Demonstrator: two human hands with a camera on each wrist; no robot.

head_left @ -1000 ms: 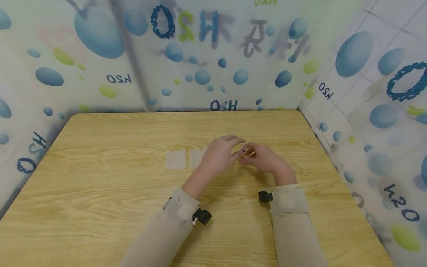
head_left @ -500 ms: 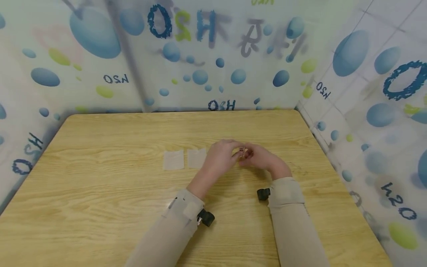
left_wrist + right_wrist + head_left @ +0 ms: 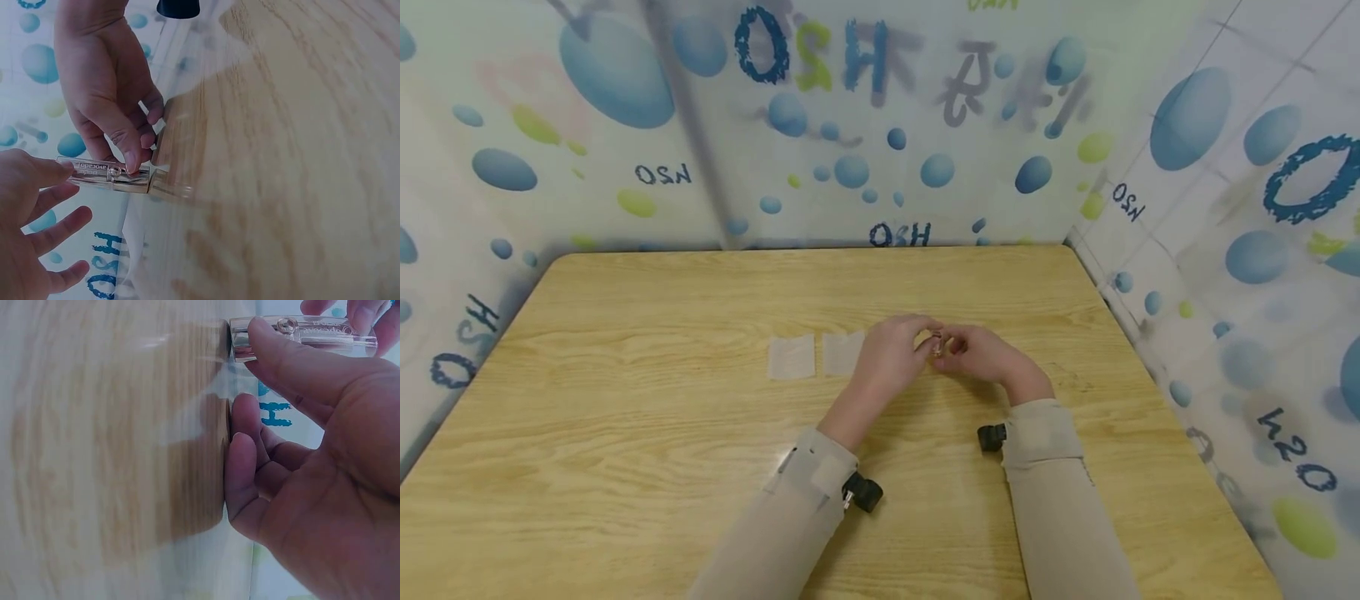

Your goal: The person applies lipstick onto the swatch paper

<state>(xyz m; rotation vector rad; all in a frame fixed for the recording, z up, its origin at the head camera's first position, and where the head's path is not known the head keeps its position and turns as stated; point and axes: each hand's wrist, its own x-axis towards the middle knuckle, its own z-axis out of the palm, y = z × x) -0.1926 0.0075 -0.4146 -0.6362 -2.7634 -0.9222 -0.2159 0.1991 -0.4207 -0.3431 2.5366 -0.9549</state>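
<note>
A small lipstick tube (image 3: 937, 342) with a clear cap end and a shiny rose-gold base stands upright between both hands, close over the table. My left hand (image 3: 891, 354) pinches the clear upper end between thumb and fingers, its other fingers spread in the left wrist view. Lower down, the thumb and fingers of my right hand (image 3: 985, 358) pinch the metallic base. In the right wrist view, pale lettering runs along the clear part of the lipstick tube (image 3: 325, 331), and the right ring and little fingers curl loosely near the tabletop.
Two thin whitish squares (image 3: 792, 357) lie side by side left of the hands, the nearer square (image 3: 841, 354) partly hidden by the left hand. The wood-grain table (image 3: 625, 467) meets patterned wall sheets at the back. Each sleeve carries a black wrist camera (image 3: 992, 438).
Both hands have come slightly down and left together with the lipstick tube. It looked tilted half a second ago and now stands upright. The whitish squares stay in place.
</note>
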